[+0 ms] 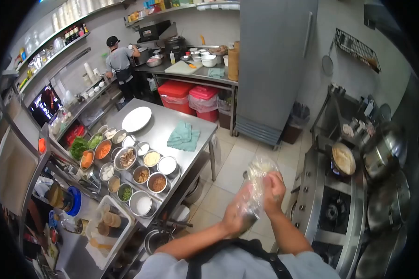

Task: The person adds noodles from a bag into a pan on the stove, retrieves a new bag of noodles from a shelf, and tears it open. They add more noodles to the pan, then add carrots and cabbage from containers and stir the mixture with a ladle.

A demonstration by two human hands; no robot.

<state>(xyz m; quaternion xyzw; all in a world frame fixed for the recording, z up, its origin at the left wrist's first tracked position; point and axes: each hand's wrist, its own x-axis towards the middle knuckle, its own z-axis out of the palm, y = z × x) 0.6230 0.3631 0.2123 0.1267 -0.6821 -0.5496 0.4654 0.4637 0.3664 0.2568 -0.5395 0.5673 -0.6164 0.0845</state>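
A clear plastic bag (261,173) with pale contents hangs in front of my chest, above the floor between the steel table and the stove. My left hand (238,215) is closed around its lower part. Higher up on the right side, my right hand (274,189) grips the bag with bent fingers. What exactly lies inside the bag I cannot make out. Something dark and shiny shows just below my left hand, mostly hidden.
The steel table (160,122) at left bears metal containers of ingredients, a white oval plate (136,119) and a green cloth (183,136). A pan (343,159) sits on the lit stove (336,204) at right. Another person (121,65) stands at the far counter.
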